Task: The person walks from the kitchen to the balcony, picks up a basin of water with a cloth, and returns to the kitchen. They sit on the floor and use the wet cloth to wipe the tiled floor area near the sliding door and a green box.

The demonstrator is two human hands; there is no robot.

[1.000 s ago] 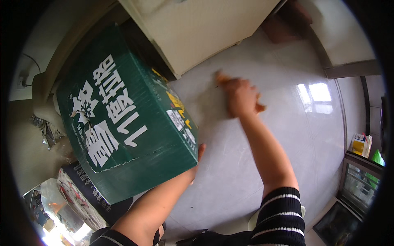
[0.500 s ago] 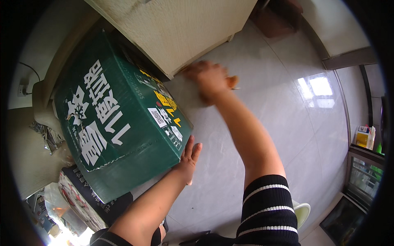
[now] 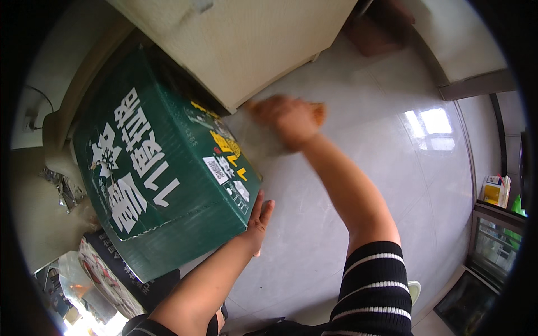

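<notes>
A large green cardboard box [image 3: 162, 179] with white lettering stands tilted on the pale tiled floor [image 3: 392, 162]. My left hand [image 3: 256, 221] lies flat and open against the box's lower right side, near its bottom corner. My right hand [image 3: 288, 119] is blurred by motion; it presses a light cloth [image 3: 255, 144] on the floor just right of the box, below the beige cabinet [image 3: 246, 45]. Something orange shows at its far side; I cannot tell what it is.
A second printed carton [image 3: 106, 280] lies under the green box at lower left. Crumpled foil [image 3: 67, 193] sits by the wall at left. A dark glass-fronted unit [image 3: 496, 246] with small packages on top stands at the right edge.
My right hand has swept left across the floor toward the cabinet's base. My left hand has come out from under the box and now lies flat against its side.
</notes>
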